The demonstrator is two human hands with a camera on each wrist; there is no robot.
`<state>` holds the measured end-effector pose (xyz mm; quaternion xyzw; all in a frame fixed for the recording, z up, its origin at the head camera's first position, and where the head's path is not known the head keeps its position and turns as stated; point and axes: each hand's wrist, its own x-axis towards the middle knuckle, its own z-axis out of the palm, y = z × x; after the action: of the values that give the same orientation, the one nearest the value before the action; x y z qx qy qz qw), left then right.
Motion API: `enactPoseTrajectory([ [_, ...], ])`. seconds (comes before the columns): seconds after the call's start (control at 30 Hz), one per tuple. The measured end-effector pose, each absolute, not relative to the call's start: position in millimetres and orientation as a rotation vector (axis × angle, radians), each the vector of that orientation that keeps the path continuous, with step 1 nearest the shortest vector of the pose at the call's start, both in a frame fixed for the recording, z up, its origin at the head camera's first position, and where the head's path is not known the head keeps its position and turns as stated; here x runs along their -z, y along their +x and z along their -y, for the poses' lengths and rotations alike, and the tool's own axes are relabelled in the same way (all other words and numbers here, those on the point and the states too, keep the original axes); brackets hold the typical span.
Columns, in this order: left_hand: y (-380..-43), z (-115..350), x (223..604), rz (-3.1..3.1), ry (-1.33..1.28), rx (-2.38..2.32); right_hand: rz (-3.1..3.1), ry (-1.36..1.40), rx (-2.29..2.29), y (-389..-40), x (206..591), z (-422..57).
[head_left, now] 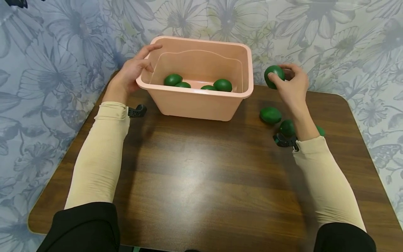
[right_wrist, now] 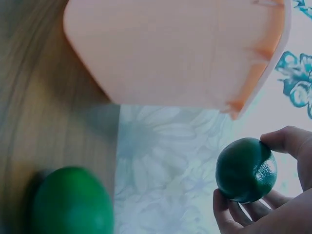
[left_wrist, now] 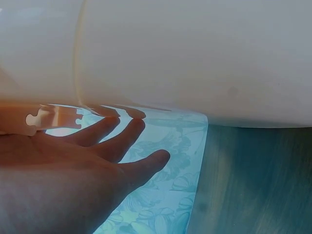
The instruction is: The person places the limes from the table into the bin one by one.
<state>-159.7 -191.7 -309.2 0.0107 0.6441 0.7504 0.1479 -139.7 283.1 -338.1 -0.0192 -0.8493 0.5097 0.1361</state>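
Observation:
In the head view my left hand (head_left: 130, 71) grips the left rim of a pink plastic bin (head_left: 192, 103), with thumb and index finger over the edge. The left wrist view shows other fingers of that hand (left_wrist: 107, 161) stretched under the rim, against the outer wall (left_wrist: 195, 63). Inside the bin lie several green limes (head_left: 223, 85), partly hidden by the front wall. To the right of the bin, my right hand (head_left: 294, 85) pinches a glossy green lime (head_left: 274, 76) between thumb and fingers, above the table. This lime (right_wrist: 245, 170) also shows in the right wrist view.
More limes (head_left: 270, 115) lie on the brown wooden table (head_left: 189, 168) below my right hand, some partly hidden by the wrist. A flower-patterned wall covering (head_left: 315, 45) stands behind the table. Black straps (head_left: 137, 111) are at both wrists.

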Motion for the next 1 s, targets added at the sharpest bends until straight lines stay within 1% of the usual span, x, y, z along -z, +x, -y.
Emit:
enactPoseTrajectory([
  [0.53, -158.6, 192.1, 309.6, -1.87, 0.024, -2.156, 2.308, 0.087, -1.643, -144.2, 304.0, -239.6],
  [0.83, -159.6, 192.9, 310.2, -1.869, 0.025, -2.163, 2.309, 0.178, -1.6, -152.7, 297.3, -219.5],
  [1.0, -160.1, 192.2, 310.7, -1.858, 0.03, -2.17, 2.331, 0.165, -1.611, -158.0, 294.8, -212.2],
])
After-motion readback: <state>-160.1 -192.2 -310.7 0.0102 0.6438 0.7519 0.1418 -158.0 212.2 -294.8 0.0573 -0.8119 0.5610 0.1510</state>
